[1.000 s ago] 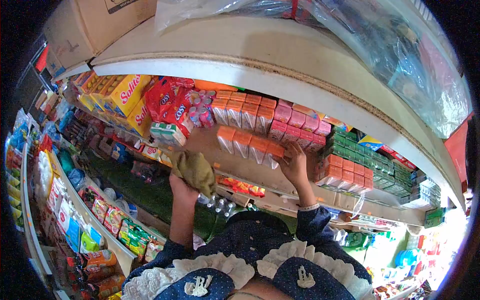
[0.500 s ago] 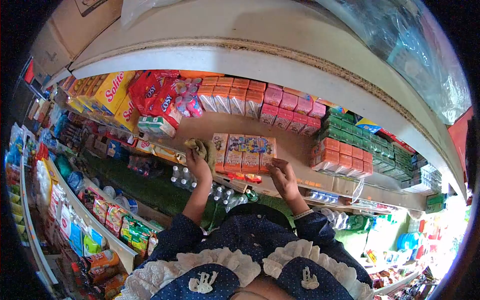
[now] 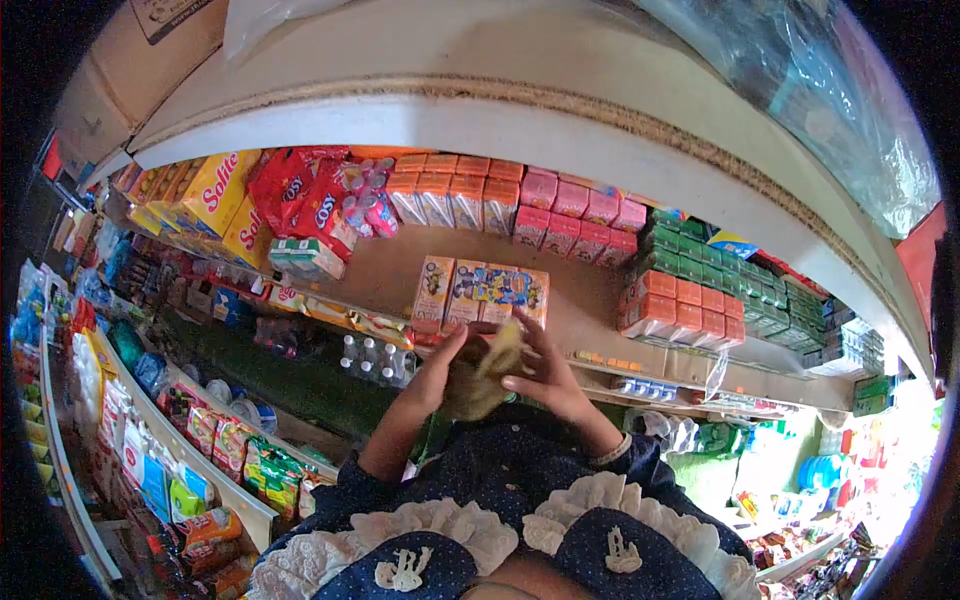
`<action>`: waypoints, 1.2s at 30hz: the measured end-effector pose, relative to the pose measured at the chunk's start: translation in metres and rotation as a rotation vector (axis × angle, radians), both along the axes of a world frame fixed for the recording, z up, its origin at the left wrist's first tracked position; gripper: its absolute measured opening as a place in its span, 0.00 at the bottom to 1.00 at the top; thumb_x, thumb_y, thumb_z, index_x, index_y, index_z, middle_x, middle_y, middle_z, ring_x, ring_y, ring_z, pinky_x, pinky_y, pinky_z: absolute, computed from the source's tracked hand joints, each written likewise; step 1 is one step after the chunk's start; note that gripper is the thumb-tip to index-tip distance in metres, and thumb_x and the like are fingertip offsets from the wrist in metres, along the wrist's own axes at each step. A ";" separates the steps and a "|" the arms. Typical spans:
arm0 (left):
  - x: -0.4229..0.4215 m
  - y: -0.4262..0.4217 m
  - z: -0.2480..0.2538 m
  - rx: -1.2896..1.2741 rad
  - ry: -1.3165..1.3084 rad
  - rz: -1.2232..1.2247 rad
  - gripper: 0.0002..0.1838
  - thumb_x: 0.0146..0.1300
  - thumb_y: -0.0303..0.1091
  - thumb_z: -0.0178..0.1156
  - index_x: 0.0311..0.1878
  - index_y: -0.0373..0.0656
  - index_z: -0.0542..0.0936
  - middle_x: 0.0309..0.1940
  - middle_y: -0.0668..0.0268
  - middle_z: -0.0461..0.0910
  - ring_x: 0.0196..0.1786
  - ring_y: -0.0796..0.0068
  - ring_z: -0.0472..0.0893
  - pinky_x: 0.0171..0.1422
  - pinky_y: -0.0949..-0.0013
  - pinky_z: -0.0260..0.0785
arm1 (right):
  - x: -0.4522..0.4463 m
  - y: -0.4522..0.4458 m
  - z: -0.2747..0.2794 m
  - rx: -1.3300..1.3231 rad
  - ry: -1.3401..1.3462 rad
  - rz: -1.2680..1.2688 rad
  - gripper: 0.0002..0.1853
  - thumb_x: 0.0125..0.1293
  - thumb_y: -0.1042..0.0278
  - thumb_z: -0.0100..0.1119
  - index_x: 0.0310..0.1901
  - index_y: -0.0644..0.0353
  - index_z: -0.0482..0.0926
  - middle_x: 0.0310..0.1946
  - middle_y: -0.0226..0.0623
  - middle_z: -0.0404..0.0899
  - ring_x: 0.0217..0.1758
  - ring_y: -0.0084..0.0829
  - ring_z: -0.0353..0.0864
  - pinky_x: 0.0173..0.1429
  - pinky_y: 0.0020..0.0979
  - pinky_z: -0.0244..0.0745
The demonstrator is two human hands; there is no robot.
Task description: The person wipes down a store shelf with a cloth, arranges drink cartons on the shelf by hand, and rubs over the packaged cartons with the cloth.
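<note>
A crumpled olive-brown cloth (image 3: 478, 378) is bunched in front of my chest. My left hand (image 3: 436, 375) grips it from the left side. From the right, my right hand (image 3: 548, 376) has its fingers and thumb curled round the other side of the cloth. Just beyond both hands, a pack of orange drink cartons (image 3: 497, 288) with a cartoon print stands near the front edge of the shelf. One more orange carton (image 3: 433, 290) is at its left end. My fingers partly cover the lower part of these cartons.
Along the shelf (image 3: 400, 262) stand orange cartons (image 3: 468, 203), pink cartons (image 3: 575, 225), green cartons (image 3: 690, 262), red Cosy packs (image 3: 295, 195) and yellow Solite boxes (image 3: 212, 195). A thick upper board (image 3: 480, 105) overhangs it. Below are clear bottles (image 3: 368, 355).
My left hand has brought the cloth right and closer to my body. My right hand has left the orange cartons and come to the cloth, which both hands now hold.
</note>
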State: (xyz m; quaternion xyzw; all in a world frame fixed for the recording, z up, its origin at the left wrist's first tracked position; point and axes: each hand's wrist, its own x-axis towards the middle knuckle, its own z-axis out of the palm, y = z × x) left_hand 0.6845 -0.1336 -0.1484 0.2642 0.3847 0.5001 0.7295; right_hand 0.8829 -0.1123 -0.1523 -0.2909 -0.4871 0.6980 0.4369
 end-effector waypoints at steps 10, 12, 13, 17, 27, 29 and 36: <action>-0.025 -0.001 0.026 0.686 1.025 -0.056 0.23 0.49 0.42 0.80 0.42 0.37 0.83 0.36 0.59 0.82 0.40 0.68 0.83 0.47 0.64 0.74 | 0.017 0.027 0.034 0.481 -0.892 -0.017 0.11 0.60 0.69 0.71 0.41 0.65 0.85 0.39 0.45 0.83 0.42 0.42 0.85 0.49 0.32 0.78; -0.042 0.004 0.042 0.574 1.038 -0.028 0.22 0.49 0.41 0.80 0.41 0.38 0.82 0.39 0.60 0.82 0.43 0.67 0.82 0.50 0.63 0.73 | 0.021 0.040 0.045 0.638 -0.769 -0.106 0.10 0.58 0.71 0.71 0.40 0.66 0.84 0.39 0.44 0.83 0.44 0.42 0.84 0.50 0.33 0.78; -0.048 0.009 0.051 0.462 1.049 -0.002 0.22 0.49 0.41 0.79 0.41 0.39 0.82 0.41 0.60 0.82 0.47 0.65 0.81 0.54 0.61 0.72 | 0.022 0.047 0.049 0.790 -0.639 -0.196 0.10 0.56 0.73 0.72 0.38 0.66 0.83 0.40 0.43 0.82 0.46 0.42 0.84 0.51 0.34 0.78; -0.053 0.027 0.085 0.913 1.426 0.303 0.19 0.49 0.39 0.78 0.39 0.41 0.82 0.47 0.62 0.80 0.54 0.60 0.76 0.63 0.57 0.66 | 0.019 0.068 0.057 0.939 -0.585 -0.340 0.11 0.53 0.76 0.71 0.39 0.65 0.82 0.45 0.43 0.82 0.52 0.43 0.83 0.55 0.37 0.78; -0.014 0.029 0.012 0.817 1.480 0.148 0.18 0.63 0.38 0.64 0.54 0.42 0.80 0.55 0.58 0.80 0.58 0.56 0.78 0.67 0.48 0.66 | 0.001 0.046 -0.001 1.036 -1.195 -0.149 0.31 0.64 0.53 0.65 0.65 0.59 0.73 0.75 0.48 0.57 0.81 0.55 0.48 0.77 0.67 0.47; -0.013 0.039 -0.014 0.800 1.575 0.085 0.25 0.65 0.37 0.62 0.65 0.44 0.75 0.64 0.57 0.75 0.67 0.53 0.73 0.72 0.49 0.63 | -0.022 0.053 -0.026 1.055 -1.216 -0.129 0.31 0.65 0.54 0.63 0.66 0.62 0.71 0.75 0.46 0.57 0.81 0.52 0.49 0.79 0.62 0.47; -0.041 0.100 -0.047 0.770 1.744 0.080 0.27 0.72 0.46 0.55 0.71 0.50 0.71 0.77 0.60 0.60 0.79 0.49 0.58 0.77 0.32 0.48 | -0.048 0.106 -0.053 1.176 -1.193 -0.381 0.33 0.66 0.50 0.58 0.69 0.59 0.69 0.67 0.43 0.69 0.71 0.47 0.66 0.75 0.54 0.57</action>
